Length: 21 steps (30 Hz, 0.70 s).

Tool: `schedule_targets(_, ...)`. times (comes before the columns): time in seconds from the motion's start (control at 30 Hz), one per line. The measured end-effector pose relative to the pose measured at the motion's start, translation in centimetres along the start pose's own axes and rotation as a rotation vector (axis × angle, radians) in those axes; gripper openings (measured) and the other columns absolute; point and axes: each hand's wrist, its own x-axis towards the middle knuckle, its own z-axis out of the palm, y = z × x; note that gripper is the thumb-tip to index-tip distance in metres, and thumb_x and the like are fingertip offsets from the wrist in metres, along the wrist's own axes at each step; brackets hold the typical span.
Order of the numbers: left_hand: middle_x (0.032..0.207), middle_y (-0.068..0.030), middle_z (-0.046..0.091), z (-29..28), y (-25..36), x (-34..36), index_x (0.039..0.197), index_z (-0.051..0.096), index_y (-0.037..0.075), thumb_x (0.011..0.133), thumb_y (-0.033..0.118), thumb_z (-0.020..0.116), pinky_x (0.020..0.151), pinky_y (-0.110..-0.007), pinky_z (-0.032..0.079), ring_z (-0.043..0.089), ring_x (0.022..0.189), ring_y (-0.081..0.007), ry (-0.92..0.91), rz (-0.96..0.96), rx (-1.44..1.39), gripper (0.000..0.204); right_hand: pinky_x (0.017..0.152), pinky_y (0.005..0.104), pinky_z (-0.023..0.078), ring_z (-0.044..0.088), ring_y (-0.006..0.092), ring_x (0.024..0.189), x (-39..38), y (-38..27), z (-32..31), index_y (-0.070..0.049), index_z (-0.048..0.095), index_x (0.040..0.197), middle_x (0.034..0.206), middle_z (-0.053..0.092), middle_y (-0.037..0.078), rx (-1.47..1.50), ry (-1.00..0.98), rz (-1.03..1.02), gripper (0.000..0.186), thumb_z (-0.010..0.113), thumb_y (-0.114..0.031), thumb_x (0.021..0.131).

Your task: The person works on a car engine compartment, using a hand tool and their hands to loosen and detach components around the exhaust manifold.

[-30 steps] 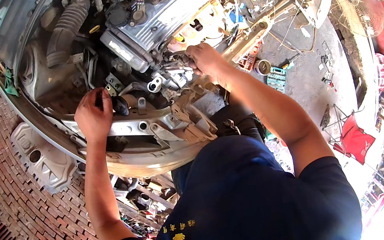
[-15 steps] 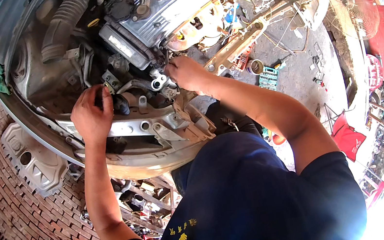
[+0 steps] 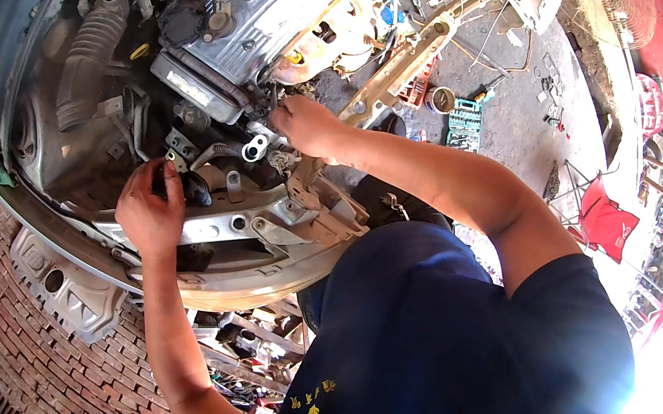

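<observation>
In the open engine bay, my left hand (image 3: 149, 212) is over the front crossmember (image 3: 206, 222), its thumb and fingers curled together. A small yellowish metal bit (image 3: 170, 157) shows by its fingertips, beside a metal bracket (image 3: 181, 143); what the fingers grip is hidden. My right hand (image 3: 310, 128) is closed low at the near end of the engine (image 3: 278, 7), just right of a silvery metal fitting with round holes (image 3: 254, 147). Its fingertips are turned away, so anything in them cannot be seen. A ribbed hose (image 3: 215, 153) runs between the two hands.
A ribbed air intake duct (image 3: 87, 67) stands at the far left. On the floor to the right are a teal tool case (image 3: 464, 126), a round tin (image 3: 440, 100) and a red folding chair (image 3: 607, 220). A metal cover (image 3: 67, 282) lies on the bricks at left.
The view has shifted slightly, so the engine bay sits a little farther left in the picture. Both hands stay at nearly the same spots on the car, still closed.
</observation>
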Motion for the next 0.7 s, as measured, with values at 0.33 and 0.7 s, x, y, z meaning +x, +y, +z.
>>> schedule_targets(0.33,0.091,-0.0146,0.074,0.3,-0.2,0.1,0.098,0.074,0.006,0.094,0.023,0.069,0.074,-0.042,0.055,0.070,0.083,-0.0379,0.011,0.007,-0.005,0.018,0.057,0.0303,0.038,0.046,0.0108,0.064,1.4,4.1,-1.3,-0.003,0.061,0.091,0.075,0.053,0.002,0.534,-0.047,0.128,0.028,0.051,-0.024,0.105)
schedule_targets(0.7,0.089,-0.0154,0.073,0.1,0.1,0.2,0.099,0.074,0.005,0.096,0.022,0.067,0.074,-0.041,0.054,0.070,0.082,-0.0367,-0.018,-0.017,-0.006,0.019,0.054,0.0258,0.030,0.036,0.0096,0.059,0.9,2.2,-2.0,-0.009,0.054,0.087,0.069,0.044,-0.003,1.065,-0.128,0.310,0.020,0.053,-0.021,0.103)
